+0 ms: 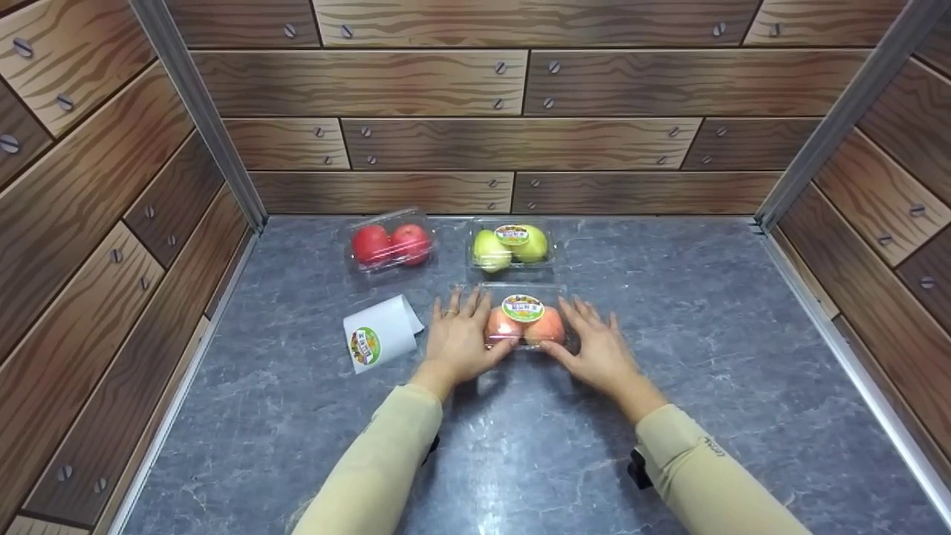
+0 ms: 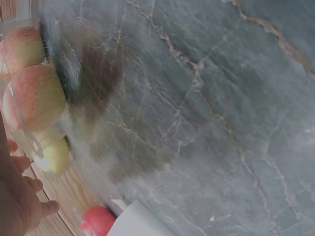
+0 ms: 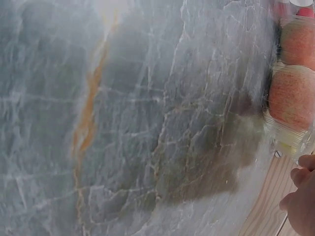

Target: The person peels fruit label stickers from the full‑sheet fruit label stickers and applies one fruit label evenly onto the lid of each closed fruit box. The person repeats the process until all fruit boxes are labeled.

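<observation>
Head view gives me the plainest look: taking the pack of green fruit (image 1: 514,251) as my marker, the clear pack of blushed fruit (image 1: 523,328) lies on the grey worktop (image 1: 713,357) just on the marker's near side, its oval label (image 1: 523,307) facing up. Its long axis runs left to right, parallel with the marker's front edge, so each end points toward a hand. The left hand (image 1: 461,340) is at the left end and laps further over it; the right hand (image 1: 600,357) is at the right end, nearer and to the right of the marker. On both I see fingers spread and fairly straight, thumbs angled in along the near side, nothing curled round the plastic; how firmly they press, I can't tell, and neither wrist view settles it. Left of the marker sits the pack of red fruit (image 1: 391,245); nearer and left, a curled white label sheet (image 1: 388,334)
</observation>
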Motion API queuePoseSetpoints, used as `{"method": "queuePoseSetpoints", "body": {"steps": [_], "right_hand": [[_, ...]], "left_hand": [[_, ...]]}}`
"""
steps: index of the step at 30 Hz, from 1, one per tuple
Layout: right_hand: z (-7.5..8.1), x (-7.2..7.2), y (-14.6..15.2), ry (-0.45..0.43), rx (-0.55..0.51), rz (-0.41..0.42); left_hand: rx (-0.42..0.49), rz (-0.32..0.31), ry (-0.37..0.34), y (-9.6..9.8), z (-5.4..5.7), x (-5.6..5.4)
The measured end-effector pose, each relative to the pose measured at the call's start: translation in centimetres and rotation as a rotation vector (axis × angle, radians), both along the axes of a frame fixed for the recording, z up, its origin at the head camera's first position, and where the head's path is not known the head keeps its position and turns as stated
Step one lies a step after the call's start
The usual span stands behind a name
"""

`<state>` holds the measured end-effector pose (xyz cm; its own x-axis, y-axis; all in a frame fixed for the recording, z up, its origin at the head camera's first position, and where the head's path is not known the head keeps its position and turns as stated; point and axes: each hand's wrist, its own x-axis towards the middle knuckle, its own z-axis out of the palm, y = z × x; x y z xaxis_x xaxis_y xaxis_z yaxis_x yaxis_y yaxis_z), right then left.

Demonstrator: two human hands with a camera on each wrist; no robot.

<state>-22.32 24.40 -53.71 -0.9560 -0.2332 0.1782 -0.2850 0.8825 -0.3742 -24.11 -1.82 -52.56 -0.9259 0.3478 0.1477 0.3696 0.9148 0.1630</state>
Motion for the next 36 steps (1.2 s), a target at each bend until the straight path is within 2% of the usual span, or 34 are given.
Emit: {"method": "queuePoseSetpoints", "body": {"steps": [9,18,36], "right_hand": [[-0.6,0.1,-0.1,0.027,-0.045,-0.005],[-0.7,0.3,-0.4,-0.029,-0.121,0.004],[-0.6,0.4,0.1,-0.046,-0.116,0.003]], "left_hand": [[0.029,0.017,-0.025,0.1,-0.7,0.1],[0.050,0.016,-0.005,0.4,-1.6,0.1],[0.071,0.021,-0.012,0.8,-1.1,0.4]]}}
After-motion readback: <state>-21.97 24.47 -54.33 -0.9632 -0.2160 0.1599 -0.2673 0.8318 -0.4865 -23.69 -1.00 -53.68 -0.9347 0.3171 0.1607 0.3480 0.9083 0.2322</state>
